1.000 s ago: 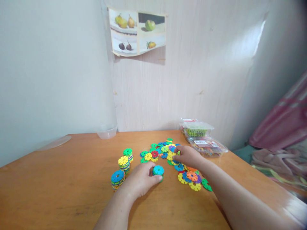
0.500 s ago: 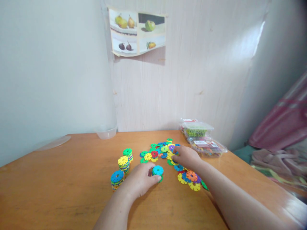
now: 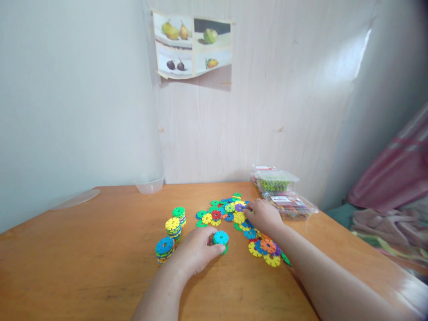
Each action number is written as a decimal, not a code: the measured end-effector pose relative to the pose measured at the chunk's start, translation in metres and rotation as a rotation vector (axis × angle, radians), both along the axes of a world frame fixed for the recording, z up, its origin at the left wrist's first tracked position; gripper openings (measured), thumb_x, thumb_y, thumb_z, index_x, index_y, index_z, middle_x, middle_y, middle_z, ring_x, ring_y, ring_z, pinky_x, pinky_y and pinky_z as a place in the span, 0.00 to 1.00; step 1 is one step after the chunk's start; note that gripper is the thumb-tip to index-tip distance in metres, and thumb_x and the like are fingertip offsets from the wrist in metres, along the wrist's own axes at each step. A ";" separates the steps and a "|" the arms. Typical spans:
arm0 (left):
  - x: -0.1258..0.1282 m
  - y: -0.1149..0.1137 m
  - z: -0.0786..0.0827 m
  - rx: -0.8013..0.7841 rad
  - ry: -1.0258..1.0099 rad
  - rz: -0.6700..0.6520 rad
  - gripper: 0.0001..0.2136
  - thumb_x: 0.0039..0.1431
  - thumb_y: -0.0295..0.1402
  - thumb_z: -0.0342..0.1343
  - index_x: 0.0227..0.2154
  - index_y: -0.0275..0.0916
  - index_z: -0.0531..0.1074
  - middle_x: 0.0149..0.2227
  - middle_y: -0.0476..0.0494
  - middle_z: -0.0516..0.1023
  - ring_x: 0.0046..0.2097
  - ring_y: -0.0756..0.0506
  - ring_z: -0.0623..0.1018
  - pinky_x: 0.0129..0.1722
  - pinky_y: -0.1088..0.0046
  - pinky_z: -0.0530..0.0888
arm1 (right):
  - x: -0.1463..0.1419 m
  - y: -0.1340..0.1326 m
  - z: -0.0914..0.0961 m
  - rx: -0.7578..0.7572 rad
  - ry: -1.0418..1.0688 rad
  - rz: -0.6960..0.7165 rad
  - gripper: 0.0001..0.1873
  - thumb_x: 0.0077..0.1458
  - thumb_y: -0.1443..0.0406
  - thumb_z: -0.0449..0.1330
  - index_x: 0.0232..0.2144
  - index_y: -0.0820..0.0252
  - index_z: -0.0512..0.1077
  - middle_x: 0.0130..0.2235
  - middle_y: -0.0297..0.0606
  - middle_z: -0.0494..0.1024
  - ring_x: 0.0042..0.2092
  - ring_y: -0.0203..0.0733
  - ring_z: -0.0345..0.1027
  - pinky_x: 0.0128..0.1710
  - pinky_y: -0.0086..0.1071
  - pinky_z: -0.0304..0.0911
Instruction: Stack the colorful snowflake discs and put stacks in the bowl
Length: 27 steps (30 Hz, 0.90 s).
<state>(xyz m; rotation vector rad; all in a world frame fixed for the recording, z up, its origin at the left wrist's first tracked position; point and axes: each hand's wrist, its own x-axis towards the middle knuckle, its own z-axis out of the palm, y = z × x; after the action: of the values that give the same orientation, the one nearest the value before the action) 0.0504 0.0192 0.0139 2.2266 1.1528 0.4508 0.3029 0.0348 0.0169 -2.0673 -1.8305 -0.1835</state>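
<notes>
A left hand (image 3: 199, 249) clasps a light-blue-topped stack of round notched plastic discs (image 3: 221, 238) at its two o'clock; the right hand (image 3: 264, 216), grip indiscernible, meets loose multicoloured notched discs (image 3: 230, 208) toward nine o'clock.

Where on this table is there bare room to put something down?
Free: the left part of the table, between the flat clear lid and the three disc stacks; also a near patch between the forearms. Crowded: the loose discs by the right hand, and around the turquoise-topped stack in the left hand.
</notes>
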 end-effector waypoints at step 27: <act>0.002 -0.005 0.005 0.014 -0.012 0.057 0.04 0.51 0.34 0.57 0.30 0.41 0.72 0.27 0.52 0.74 0.30 0.48 0.74 0.26 0.77 0.62 | -0.058 -0.020 -0.012 -0.436 0.950 0.456 0.05 0.51 0.62 0.60 0.29 0.58 0.70 0.20 0.30 0.71 0.21 0.33 0.64 0.20 0.24 0.59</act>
<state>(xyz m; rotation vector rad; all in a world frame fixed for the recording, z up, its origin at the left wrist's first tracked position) 0.0524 0.0137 0.0189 2.2046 1.2125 0.4957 0.2450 0.0145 0.0045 -1.4388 -1.6773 1.1865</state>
